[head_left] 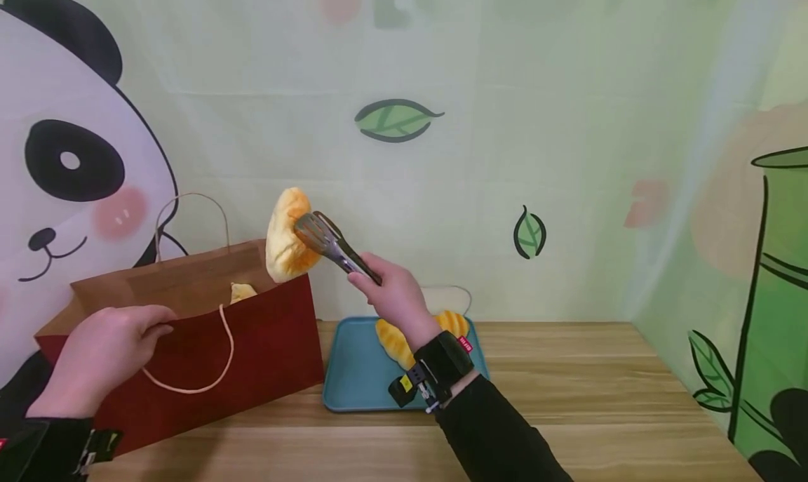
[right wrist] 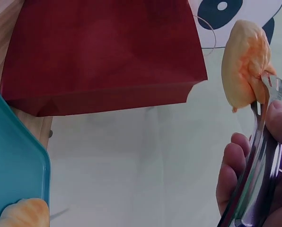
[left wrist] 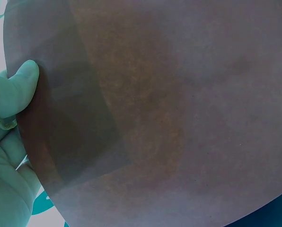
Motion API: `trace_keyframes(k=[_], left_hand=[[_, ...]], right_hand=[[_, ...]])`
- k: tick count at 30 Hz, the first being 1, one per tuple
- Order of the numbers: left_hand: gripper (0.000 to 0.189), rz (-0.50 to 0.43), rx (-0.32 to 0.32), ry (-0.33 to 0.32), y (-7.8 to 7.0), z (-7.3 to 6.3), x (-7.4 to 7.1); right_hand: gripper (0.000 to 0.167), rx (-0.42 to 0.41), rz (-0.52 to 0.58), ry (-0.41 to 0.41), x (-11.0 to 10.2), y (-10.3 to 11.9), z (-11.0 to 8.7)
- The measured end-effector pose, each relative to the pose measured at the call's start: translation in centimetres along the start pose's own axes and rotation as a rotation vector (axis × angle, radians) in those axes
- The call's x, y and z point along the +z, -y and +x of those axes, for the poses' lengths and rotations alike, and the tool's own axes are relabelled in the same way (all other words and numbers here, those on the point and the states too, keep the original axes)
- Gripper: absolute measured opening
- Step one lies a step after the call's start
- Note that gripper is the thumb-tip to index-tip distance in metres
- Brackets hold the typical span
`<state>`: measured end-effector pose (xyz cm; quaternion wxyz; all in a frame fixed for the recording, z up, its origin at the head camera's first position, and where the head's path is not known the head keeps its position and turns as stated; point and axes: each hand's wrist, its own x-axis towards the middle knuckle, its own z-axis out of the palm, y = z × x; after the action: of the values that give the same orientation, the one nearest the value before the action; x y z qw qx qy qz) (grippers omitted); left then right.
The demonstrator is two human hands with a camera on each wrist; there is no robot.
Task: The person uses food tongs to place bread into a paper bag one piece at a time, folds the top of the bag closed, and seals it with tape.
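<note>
Wood-grain counter (head_left: 568, 391), bag (head_left: 265, 349) and tray (head_left: 355, 370)
The red bag stands left (set askew); the blue tray lies flat just beside it.

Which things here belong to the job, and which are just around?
Likely part of the job:
metal tongs in the right hand
bread roll gripped in the tongs
red paper bag, pinched by the left hand
bread piece inside the bag
blue tray
striped bread on the tray

Just around:
wooden tabletop
panda-printed backdrop
</note>
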<state>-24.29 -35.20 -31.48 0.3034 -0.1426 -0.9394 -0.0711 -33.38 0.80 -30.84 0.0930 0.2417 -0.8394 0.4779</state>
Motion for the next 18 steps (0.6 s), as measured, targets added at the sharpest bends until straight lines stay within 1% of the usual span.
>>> trace_keyframes(k=[5,10,14,18], left_hand=[[0.02,0.003,-0.005,-0.004,-0.1,0.0,0.0],[0.02,-0.005,-0.015,-0.004,-0.1,0.1,0.1],[0.02,-0.005,-0.01,-0.008,-0.1,0.0,0.1],[0.021,-0.006,-0.001,-0.014,-0.1,0.0,0.1]], right_hand=[[0.025,-0.064,-0.054,-0.04,0.8,0.6,0.1],[0.025,-0.129,-0.132,-0.072,1.7,0.9,0.2],[0.026,-0.161,-0.175,-0.096,2.5,1.3,0.2],[0.028,-0.161,-0.224,-0.116,3.3,1.7,0.1]])
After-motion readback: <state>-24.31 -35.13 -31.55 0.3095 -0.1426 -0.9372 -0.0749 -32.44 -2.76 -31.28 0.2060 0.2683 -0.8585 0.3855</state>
